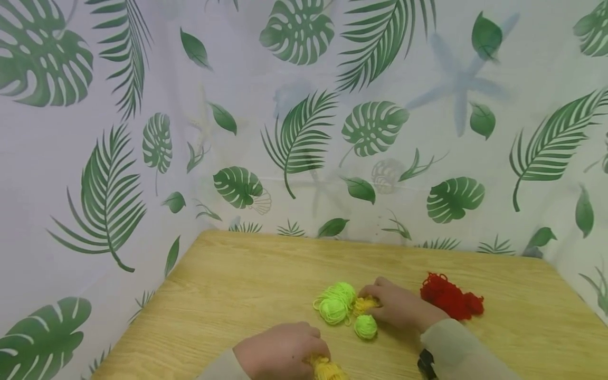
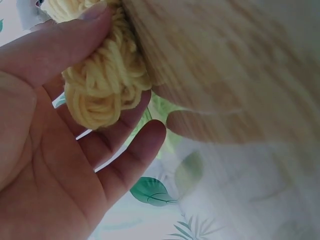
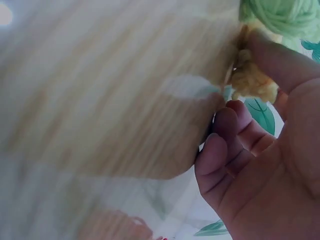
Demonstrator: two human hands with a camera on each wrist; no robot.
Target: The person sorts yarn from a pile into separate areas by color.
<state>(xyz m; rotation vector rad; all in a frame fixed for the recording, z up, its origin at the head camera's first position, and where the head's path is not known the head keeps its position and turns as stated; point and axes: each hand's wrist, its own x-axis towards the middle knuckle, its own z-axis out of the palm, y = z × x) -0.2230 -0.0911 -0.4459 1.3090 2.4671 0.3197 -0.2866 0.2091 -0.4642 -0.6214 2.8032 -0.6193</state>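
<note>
Wood-grain counter (image 1: 237,285): left hand (image 1: 282,349) pinches yellow yarn (image 1: 329,369), right hand (image 1: 398,306) grips second yellow bundle (image 1: 363,305) beside green yarn (image 1: 336,306).

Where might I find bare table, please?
Bare: pale wooden tabletop between left hand and leaf-printed white sheet, and right of tangled red yarn. Crowded: around the right hand, by neon-green yarn balls and yellow yarn.
</note>
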